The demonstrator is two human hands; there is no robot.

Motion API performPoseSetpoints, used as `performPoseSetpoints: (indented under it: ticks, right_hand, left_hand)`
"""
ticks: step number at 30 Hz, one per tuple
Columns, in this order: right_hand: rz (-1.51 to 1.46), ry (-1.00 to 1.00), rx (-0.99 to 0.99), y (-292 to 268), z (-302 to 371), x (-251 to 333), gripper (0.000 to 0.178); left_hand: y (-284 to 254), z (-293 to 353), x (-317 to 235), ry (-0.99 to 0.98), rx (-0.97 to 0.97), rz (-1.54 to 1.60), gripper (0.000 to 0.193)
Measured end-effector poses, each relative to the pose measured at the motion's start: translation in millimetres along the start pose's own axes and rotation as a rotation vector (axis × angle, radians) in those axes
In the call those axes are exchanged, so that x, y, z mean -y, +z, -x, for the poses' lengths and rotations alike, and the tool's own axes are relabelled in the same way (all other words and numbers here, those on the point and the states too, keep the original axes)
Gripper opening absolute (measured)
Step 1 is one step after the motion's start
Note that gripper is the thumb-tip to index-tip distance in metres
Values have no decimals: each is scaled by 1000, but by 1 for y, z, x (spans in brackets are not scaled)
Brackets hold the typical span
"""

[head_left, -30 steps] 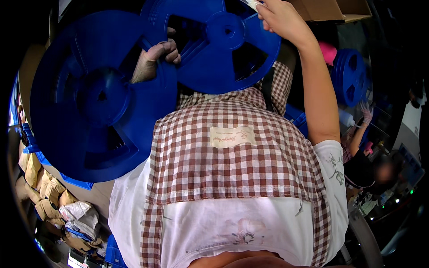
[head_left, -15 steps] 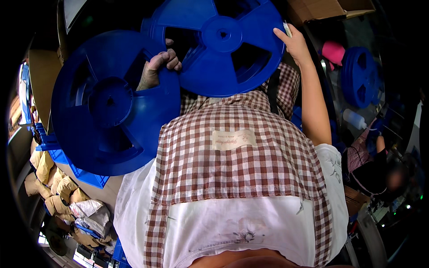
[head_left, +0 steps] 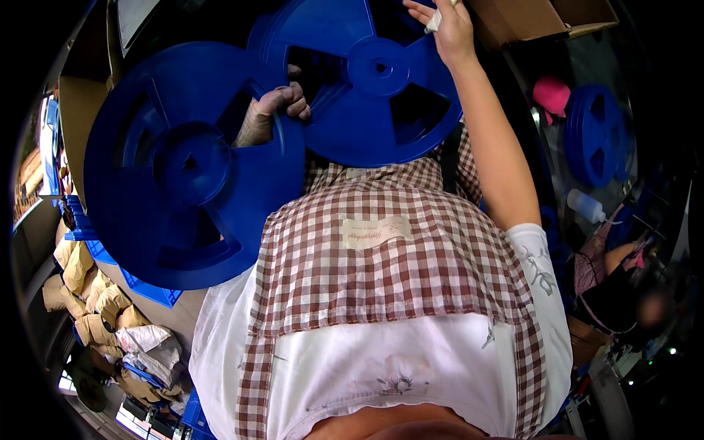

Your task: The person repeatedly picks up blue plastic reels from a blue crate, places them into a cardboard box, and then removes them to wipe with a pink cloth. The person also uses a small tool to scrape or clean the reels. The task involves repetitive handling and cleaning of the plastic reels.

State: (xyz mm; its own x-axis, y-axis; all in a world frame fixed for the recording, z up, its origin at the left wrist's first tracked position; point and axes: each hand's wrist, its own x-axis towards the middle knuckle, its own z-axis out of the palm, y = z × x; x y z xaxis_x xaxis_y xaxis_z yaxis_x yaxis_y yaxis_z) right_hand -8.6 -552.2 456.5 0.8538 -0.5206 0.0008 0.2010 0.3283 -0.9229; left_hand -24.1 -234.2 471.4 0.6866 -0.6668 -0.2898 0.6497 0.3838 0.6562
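A large blue plastic reel [head_left: 191, 242] with cut-out windows hangs at my left. My left hand [head_left: 275, 114] reaches through one of its windows, with fingers curled over the rim. Beside it, partly behind the first reel's edge, is a second blue reel [head_left: 352, 117], cut off by the top of the picture. Over that reel's far right part is my right hand [head_left: 451, 33], fingers stretched out, partly cut off by the upper edge. Something white, like a wrap, shows at one of its fingers. Whether this hand touches the reel I cannot tell.
Cardboard boxes stand at the far left [head_left: 84, 125] and far right [head_left: 539, 18]. At the right are more blue reels [head_left: 590, 136], a pink cloth-like thing [head_left: 550, 97], a white bottle [head_left: 584, 205] and another person [head_left: 609, 286]. Tan bundles [head_left: 88, 293] lie at the left.
My right hand has left the second reel's right rim and moved up and left, its fingers now stretched out. Both reels have shifted slightly; my left hand keeps its grip.
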Motion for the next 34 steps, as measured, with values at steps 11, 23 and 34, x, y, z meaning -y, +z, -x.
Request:
performPoseSetpoints:
  ticks: [11,23,34]
  right_hand:
    - [343,275,-68,-109,89,26,22]
    - [421,-230,42,-77,65,100,34]
    - [1236,-462,104,-46,37,142,34]
  left_hand:
    - [-5,-4,6,32,-16,24,50]
    - [7,-14,-9,66,-128,-390,52]
    - [36,-8,-12,61,-73,-542,48]
